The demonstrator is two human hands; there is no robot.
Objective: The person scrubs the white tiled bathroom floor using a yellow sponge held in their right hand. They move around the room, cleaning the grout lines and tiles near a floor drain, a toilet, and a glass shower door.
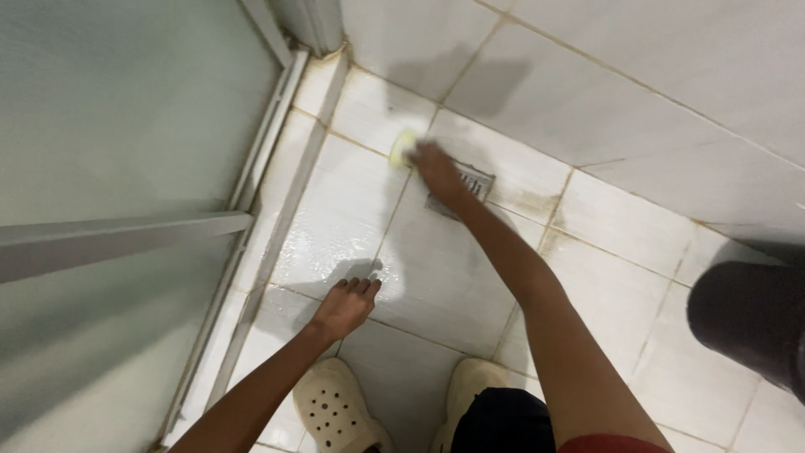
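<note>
My right hand (436, 168) reaches far forward and presses a yellow sponge (402, 148) onto the wet white floor tiles (436, 277), just left of a square metal floor drain (470, 186). My left hand (345, 306) rests flat on the tiles nearer to me, fingers together and pointing forward, holding nothing. The sponge is mostly covered by my fingers.
A frosted glass shower door (117, 168) with a metal frame and floor track (268, 218) runs along the left. White tiled wall (637, 67) rises beyond the drain. A dark round container (750, 323) stands at right. My feet in pale perforated clogs (335, 411) are at the bottom.
</note>
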